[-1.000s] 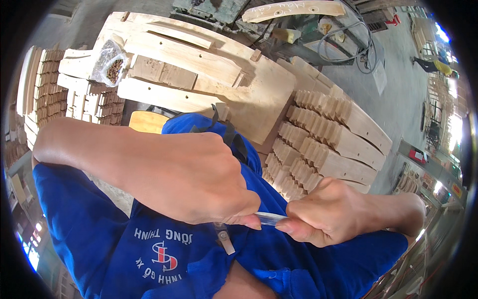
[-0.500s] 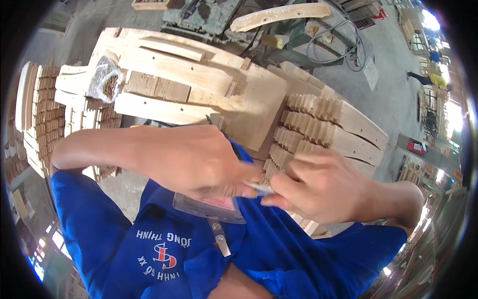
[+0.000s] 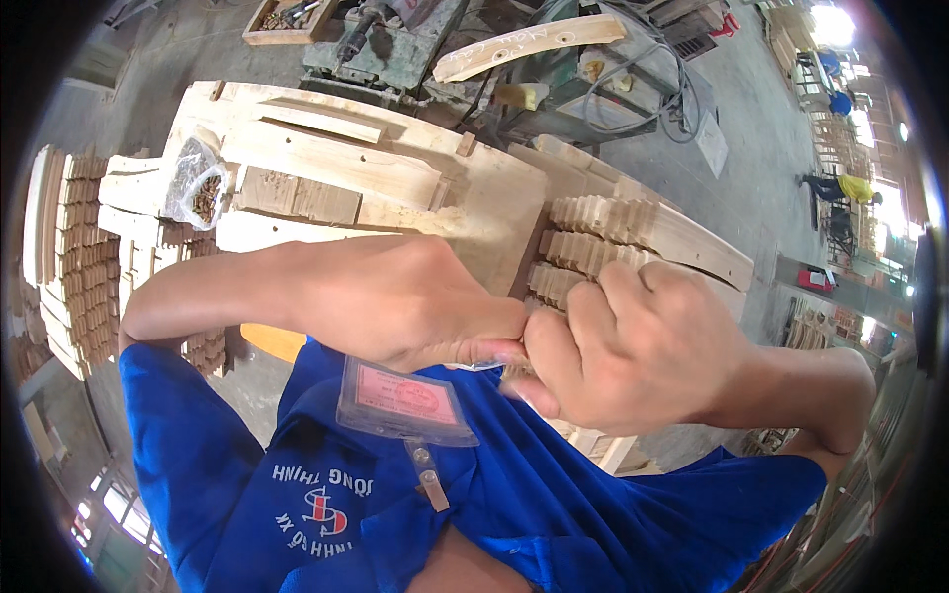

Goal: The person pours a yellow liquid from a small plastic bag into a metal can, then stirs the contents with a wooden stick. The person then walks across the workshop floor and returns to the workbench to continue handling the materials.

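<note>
In front of my chest, my left hand (image 3: 420, 311) and my right hand (image 3: 638, 346) meet with their fingers closed and pressed together. Between the fingertips shows a small, thin whitish piece (image 3: 482, 365), mostly hidden, and its kind cannot be made out. Thumb and forefinger of each hand pinch around it. Just below the left fingers hangs a badge in a clear holder (image 3: 403, 395) against my blue shirt. Beyond the hands lies a wooden board (image 3: 499, 212) carrying shaped wooden pieces (image 3: 336, 161).
A plastic bag of small brown pieces (image 3: 203, 188) sits at the board's left end. Stacks of curved wooden parts stand right (image 3: 682, 242) and left (image 3: 74, 257). Behind are a green machine (image 3: 415, 44), a grey cable (image 3: 682, 94) and a wooden box (image 3: 287, 20). A person in yellow (image 3: 852, 188) is far right.
My hands have drawn tighter together, and less of the whitish piece shows between them. More of the badge is uncovered. The view has shifted slightly.
</note>
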A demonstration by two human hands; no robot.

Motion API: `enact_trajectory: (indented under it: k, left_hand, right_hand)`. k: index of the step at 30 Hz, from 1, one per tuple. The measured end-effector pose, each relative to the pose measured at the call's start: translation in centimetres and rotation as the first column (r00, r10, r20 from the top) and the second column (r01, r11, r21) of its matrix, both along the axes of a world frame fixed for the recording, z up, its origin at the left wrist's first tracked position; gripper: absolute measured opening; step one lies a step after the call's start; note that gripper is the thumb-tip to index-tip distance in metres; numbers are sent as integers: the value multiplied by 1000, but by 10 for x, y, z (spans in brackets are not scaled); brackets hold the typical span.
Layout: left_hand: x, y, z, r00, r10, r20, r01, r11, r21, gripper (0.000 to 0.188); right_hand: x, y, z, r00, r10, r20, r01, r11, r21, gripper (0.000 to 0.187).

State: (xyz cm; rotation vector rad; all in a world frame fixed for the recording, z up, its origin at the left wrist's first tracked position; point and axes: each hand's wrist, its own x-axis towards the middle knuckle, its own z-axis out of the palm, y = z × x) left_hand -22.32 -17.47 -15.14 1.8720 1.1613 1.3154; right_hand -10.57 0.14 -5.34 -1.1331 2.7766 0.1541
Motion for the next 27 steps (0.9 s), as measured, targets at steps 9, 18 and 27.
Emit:
enact_trajectory:
  k: [9,18,27]
  left_hand:
    - [0,-5,9,996,24,84,-7,980,-200,17]
    - [-1,11,19,875,347,-337,-380,924,-35,17]
    - [-17,20,39,841,365,-399,-431,898,-89,12]
  right_hand:
    - [-8,4,-8,993,53,-106,-50,998,33,31]
    - [-3,-2,-1,965,-261,-8,260,964,-46,17]
    - [-23,18,-5,939,-322,120,343,871,-353,38]
